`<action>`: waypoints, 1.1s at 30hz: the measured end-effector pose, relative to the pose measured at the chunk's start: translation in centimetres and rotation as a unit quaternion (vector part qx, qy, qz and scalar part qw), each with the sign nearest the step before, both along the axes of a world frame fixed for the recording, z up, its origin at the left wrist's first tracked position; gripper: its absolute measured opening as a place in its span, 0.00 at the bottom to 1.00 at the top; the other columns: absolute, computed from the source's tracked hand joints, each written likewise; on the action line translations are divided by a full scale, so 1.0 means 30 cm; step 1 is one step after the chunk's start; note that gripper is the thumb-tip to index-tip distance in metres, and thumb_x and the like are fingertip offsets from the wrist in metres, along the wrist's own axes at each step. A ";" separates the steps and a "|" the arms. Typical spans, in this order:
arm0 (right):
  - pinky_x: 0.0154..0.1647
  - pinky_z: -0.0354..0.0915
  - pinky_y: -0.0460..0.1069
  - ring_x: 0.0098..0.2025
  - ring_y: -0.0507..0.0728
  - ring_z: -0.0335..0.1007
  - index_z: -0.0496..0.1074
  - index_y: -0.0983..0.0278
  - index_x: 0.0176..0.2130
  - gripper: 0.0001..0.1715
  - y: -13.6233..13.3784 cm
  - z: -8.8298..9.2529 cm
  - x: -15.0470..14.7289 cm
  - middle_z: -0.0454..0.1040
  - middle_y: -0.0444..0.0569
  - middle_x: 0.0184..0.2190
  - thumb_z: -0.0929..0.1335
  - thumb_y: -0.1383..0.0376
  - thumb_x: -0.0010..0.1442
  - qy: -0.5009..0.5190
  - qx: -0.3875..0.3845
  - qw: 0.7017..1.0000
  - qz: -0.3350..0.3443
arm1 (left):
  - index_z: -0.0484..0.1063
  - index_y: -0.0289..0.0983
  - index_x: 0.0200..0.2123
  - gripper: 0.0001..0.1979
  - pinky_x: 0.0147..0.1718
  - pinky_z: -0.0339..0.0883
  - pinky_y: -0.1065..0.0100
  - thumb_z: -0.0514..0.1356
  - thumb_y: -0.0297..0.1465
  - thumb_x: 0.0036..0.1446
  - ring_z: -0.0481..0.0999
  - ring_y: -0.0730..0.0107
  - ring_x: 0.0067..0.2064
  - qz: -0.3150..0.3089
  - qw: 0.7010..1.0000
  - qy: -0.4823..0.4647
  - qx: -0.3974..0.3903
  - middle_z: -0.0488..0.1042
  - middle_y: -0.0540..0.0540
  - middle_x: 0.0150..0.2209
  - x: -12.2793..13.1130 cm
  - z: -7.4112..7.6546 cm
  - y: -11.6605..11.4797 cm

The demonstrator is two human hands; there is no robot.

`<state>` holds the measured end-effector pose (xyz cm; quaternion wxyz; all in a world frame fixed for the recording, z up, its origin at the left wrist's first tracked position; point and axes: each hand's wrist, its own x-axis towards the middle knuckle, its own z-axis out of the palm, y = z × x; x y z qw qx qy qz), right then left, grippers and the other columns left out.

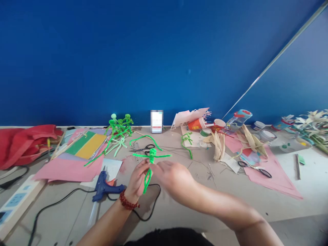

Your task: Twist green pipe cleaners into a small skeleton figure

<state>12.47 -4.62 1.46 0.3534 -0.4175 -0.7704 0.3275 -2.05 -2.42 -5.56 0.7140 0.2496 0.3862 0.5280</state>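
A bright green pipe-cleaner figure is held upright in front of me, with a coiled head, two arms stretched sideways and looped legs hanging down. My left hand, with a red bead bracelet at the wrist, pinches its body from the left. From the right, my right hand closes its fingers at the figure's middle; the fingertips are partly blurred. Behind the figure lie a bent green pipe cleaner and black-handled scissors. Several finished-looking green figures stand clustered at the back left.
A blue glue gun with a black cord lies to the left, near a white power strip. Pink paper and a red bag are farther left. A phone leans on the wall. Cups, husks and scissors lie right.
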 end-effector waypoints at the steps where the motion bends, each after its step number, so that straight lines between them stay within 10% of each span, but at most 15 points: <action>1: 0.36 0.66 0.49 0.34 0.57 0.70 0.73 0.63 0.44 0.13 -0.014 0.006 0.031 0.74 0.51 0.32 0.64 0.71 0.60 -0.060 0.039 0.997 0.005 | 0.69 0.38 0.28 0.12 0.32 0.68 0.72 0.69 0.32 0.43 0.73 0.74 0.29 0.008 1.000 -0.009 -0.001 0.72 0.54 0.25 0.000 0.011 0.000; 7: 0.34 0.65 0.45 0.34 0.53 0.70 0.73 0.62 0.46 0.12 -0.055 -0.052 0.107 0.71 0.50 0.34 0.62 0.66 0.66 -0.031 0.099 0.991 -0.080 | 0.72 0.36 0.26 0.11 0.31 0.69 0.71 0.71 0.28 0.39 0.74 0.74 0.27 0.053 0.997 -0.049 -0.007 0.75 0.53 0.24 0.019 0.051 -0.021; 13: 0.31 0.61 0.44 0.31 0.53 0.70 0.75 0.64 0.33 0.12 0.005 -0.138 0.117 0.74 0.47 0.28 0.65 0.62 0.65 0.049 -0.021 0.996 -0.078 | 0.73 0.35 0.24 0.11 0.33 0.67 0.70 0.72 0.29 0.39 0.75 0.70 0.28 -0.025 0.997 -0.075 -0.009 0.76 0.50 0.21 0.016 0.041 -0.027; 20: 0.26 0.57 0.43 0.25 0.50 0.63 0.70 0.65 0.28 0.16 0.071 -0.166 0.164 0.71 0.43 0.22 0.69 0.55 0.60 0.148 -0.214 0.965 0.039 | 0.74 0.33 0.19 0.12 0.28 0.63 0.69 0.72 0.33 0.42 0.69 0.72 0.23 -0.168 0.983 -0.051 0.047 0.70 0.49 0.16 -0.002 0.021 -0.030; 33: 0.28 0.60 0.43 0.27 0.49 0.63 0.72 0.67 0.31 0.16 0.288 -0.096 0.189 0.70 0.41 0.24 0.71 0.56 0.56 -0.019 -0.269 0.903 0.334 | 0.76 0.30 0.20 0.08 0.15 0.47 0.75 0.67 0.30 0.40 0.62 0.81 0.16 -0.375 0.926 0.044 -0.031 0.74 0.45 0.20 0.017 0.005 -0.029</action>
